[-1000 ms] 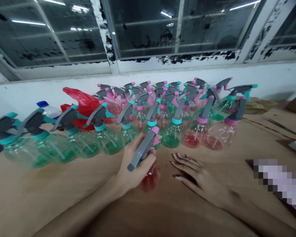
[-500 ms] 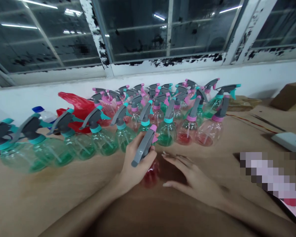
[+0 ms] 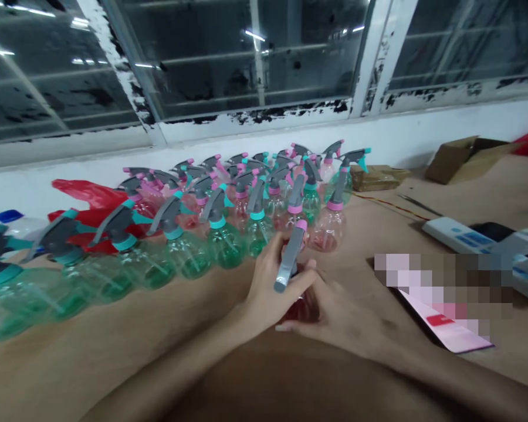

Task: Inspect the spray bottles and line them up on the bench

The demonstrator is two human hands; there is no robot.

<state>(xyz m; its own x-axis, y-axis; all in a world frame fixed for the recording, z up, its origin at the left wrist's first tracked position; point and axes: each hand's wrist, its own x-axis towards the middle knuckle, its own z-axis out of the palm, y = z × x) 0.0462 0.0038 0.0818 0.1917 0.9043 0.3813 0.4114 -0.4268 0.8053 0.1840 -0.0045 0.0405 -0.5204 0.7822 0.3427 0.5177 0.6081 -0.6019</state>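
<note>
Close in front of me stands a spray bottle (image 3: 291, 258) with a grey trigger head, a pink nozzle and a red-pink body. My left hand (image 3: 270, 284) is wrapped round its neck, just under the spray head. Lower down, my right hand (image 3: 334, 310) curls round the bottle's body from the right, its thumb at the near side. Both hands cover much of the body. Just beyond them is a pink-collared spray bottle (image 3: 329, 228), and a green spray bottle (image 3: 226, 240) stands in the row to the left.
Several more spray bottles crowd toward the wall, with a red plastic bag (image 3: 90, 196) and a blue-capped bottle (image 3: 15, 220) at the left. To the right lie a pink printed sheet (image 3: 453, 328), a white device (image 3: 462, 237), tweezers (image 3: 418, 205) and an opened cardboard box (image 3: 460, 161).
My right hand has moved in from beside the spray bottle and closed round its body. My left hand keeps its hold. The view has turned to the right.
</note>
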